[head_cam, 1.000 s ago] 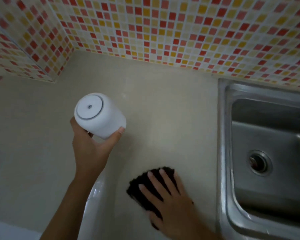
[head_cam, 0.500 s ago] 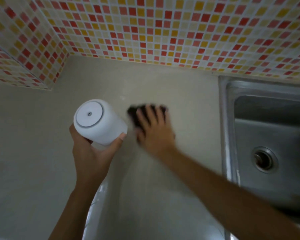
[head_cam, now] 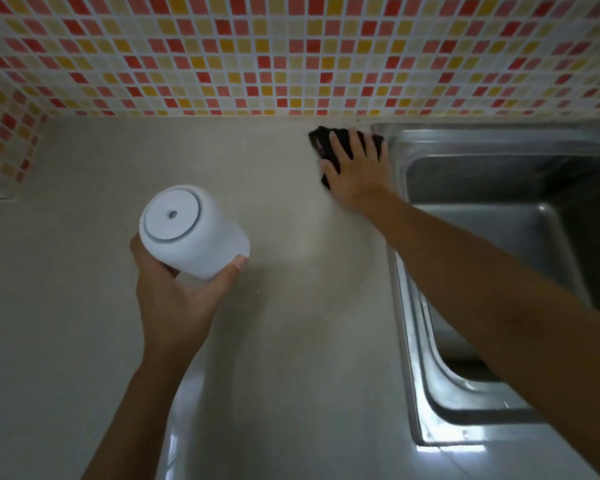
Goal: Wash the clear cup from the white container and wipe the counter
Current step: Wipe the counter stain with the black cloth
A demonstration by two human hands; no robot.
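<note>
Since the right hand [head_cam: 355, 171] has swept its dark cloth [head_cam: 326, 147], pressed under flat fingers, up to the back corner by the sink [head_cam: 499, 161], the counter [head_cam: 291, 341] looks mostly wiped, left hand [head_cam: 174, 299] still gripping the white container [head_cam: 191, 232] aloft, no clear cup visible.

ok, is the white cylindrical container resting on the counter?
No, the left hand holds the white cylindrical container raised off the beige counter.

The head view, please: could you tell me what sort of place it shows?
Most likely a home kitchen: a steel sink set into a pale counter, a mosaic-tiled wall behind, and the right hand wiping with a dark cloth.
</note>
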